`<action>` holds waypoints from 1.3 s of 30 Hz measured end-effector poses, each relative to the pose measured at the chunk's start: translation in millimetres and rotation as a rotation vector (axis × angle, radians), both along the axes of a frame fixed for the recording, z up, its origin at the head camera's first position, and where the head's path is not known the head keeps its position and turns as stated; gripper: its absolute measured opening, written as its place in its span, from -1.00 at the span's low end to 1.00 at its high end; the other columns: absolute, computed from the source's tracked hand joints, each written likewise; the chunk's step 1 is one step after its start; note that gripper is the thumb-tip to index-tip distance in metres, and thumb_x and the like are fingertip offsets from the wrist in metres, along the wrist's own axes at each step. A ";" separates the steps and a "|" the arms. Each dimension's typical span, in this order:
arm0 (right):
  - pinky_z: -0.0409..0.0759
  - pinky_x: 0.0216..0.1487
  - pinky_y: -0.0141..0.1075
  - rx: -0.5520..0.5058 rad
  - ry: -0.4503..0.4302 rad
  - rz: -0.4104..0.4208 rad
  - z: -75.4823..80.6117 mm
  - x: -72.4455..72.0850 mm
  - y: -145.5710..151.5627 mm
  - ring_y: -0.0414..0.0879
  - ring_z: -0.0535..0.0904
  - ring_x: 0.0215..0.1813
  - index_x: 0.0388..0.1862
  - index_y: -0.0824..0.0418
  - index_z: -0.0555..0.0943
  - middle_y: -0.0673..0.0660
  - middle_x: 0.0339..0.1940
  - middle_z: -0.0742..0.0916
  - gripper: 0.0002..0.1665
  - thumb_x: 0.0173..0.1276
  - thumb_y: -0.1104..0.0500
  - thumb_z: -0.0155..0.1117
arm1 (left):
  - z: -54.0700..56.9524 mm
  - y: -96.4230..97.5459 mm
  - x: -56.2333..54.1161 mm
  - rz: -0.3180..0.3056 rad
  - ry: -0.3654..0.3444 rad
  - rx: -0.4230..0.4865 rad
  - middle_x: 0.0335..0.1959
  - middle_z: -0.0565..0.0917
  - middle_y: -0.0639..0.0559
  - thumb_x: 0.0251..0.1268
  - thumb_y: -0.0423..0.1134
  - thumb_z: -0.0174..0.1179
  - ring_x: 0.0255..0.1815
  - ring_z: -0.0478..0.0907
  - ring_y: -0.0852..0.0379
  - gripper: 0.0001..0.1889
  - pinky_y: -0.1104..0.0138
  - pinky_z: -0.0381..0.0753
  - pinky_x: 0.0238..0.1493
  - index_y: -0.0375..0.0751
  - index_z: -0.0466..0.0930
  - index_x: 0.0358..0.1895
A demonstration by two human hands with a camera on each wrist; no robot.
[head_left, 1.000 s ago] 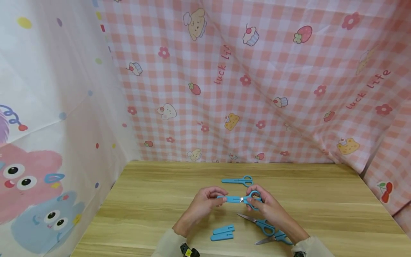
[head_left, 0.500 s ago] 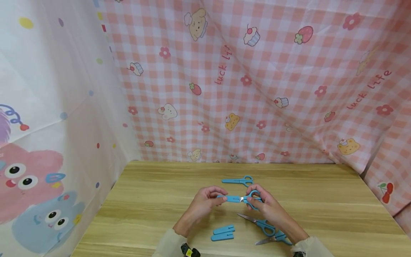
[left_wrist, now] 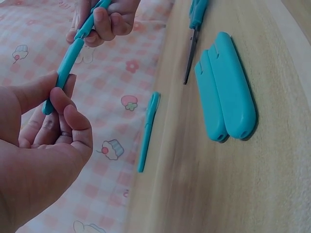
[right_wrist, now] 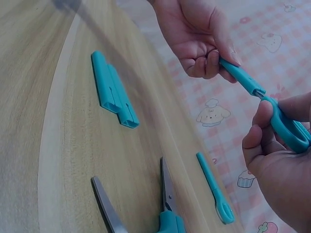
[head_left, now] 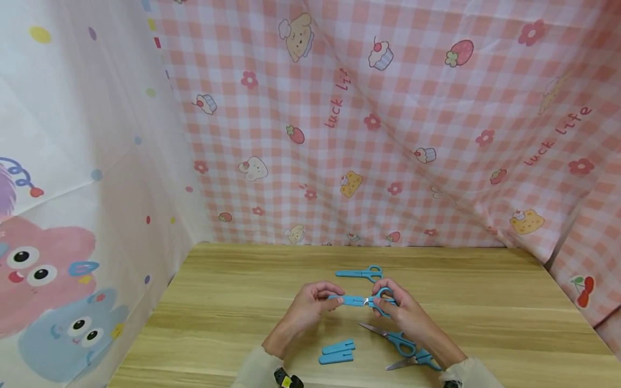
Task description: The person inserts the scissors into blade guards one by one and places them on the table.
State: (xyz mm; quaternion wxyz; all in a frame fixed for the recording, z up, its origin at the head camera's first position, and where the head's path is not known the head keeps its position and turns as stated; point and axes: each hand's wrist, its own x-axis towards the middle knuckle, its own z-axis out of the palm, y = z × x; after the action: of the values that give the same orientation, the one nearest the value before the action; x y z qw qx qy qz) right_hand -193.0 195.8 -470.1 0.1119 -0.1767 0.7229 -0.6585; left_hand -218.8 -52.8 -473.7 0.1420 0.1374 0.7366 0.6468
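Note:
My left hand (head_left: 310,304) pinches the closed end of a blue scissor sheath (head_left: 353,300) between thumb and fingers. In my right hand (head_left: 405,310) are the blue handles of a pair of scissors (right_wrist: 286,126). Most of the blades are hidden inside the sheath; a short strip of metal shows between sheath and handles. Both hands hold the pair level above the table. Close below my right hand lie two unsheathed scissors, one pair (head_left: 400,343) pointing up-left and another pair (head_left: 422,358) partly covered by my forearm.
Two loose blue sheaths (left_wrist: 235,87) lie side by side on the wooden table (head_left: 218,323), nearer to me. A sheathed pair of scissors (head_left: 359,273) lies beyond my hands. Checked pink cloth (head_left: 320,161) hangs behind the table, and a white printed cloth (head_left: 121,215) hangs at the left.

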 end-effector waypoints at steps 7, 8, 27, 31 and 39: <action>0.48 -0.11 -0.22 -0.003 -0.017 -0.002 1.2 0.3 -0.9 0.09 0.55 -0.21 0.02 0.21 0.35 0.18 -0.19 0.53 -0.82 0.58 0.16 0.03 | 1.1 0.3 0.8 0.012 0.008 0.002 -0.31 0.74 0.02 0.28 -0.26 0.34 -0.32 0.54 0.19 -0.79 0.28 0.49 -0.23 -0.28 0.67 -0.09; 0.48 -0.11 -0.21 -0.004 -0.020 -0.001 1.5 0.4 -1.0 0.08 0.55 -0.20 0.02 0.21 0.35 0.18 -0.18 0.53 -0.82 0.58 0.15 0.03 | 1.0 0.5 0.8 0.012 0.007 0.003 -0.32 0.74 0.03 0.28 -0.26 0.34 -0.32 0.53 0.19 -0.80 0.29 0.48 -0.23 -0.26 0.68 -0.10; 0.45 -0.20 -0.27 0.004 -0.036 0.003 4.2 1.5 -3.5 -0.08 0.53 -0.23 0.02 0.21 0.35 0.18 -0.16 0.52 -0.79 0.58 0.11 0.04 | 0.5 1.4 1.3 0.015 0.014 0.012 -0.32 0.74 0.05 0.27 -0.27 0.35 -0.33 0.52 0.21 -0.83 0.39 0.44 -0.28 -0.20 0.67 -0.12; 0.47 -0.17 -0.24 0.003 -0.036 0.002 4.2 1.8 -3.9 -0.05 0.53 -0.23 0.02 0.21 0.34 0.18 -0.16 0.52 -0.78 0.58 0.10 0.04 | -0.4 1.6 1.3 0.013 0.018 0.013 -0.32 0.74 0.04 0.27 -0.27 0.35 -0.33 0.52 0.21 -0.83 0.36 0.45 -0.26 -0.21 0.68 -0.12; 0.50 -0.08 -0.18 0.000 -0.035 0.006 3.6 1.9 -4.9 0.02 0.53 -0.21 0.01 0.21 0.34 0.18 -0.16 0.50 -0.78 0.58 0.11 0.04 | -1.4 2.3 1.8 0.012 0.022 0.010 -0.33 0.74 0.03 0.27 -0.27 0.35 -0.36 0.49 0.21 -0.81 0.31 0.45 -0.25 -0.26 0.68 -0.11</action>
State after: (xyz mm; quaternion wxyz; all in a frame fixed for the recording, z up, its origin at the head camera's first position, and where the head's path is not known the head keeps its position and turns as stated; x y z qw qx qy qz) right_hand -191.1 190.9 -466.5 0.1267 -0.1672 0.7203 -0.6612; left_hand -217.0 -50.6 -475.1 0.1293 0.1406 0.7358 0.6497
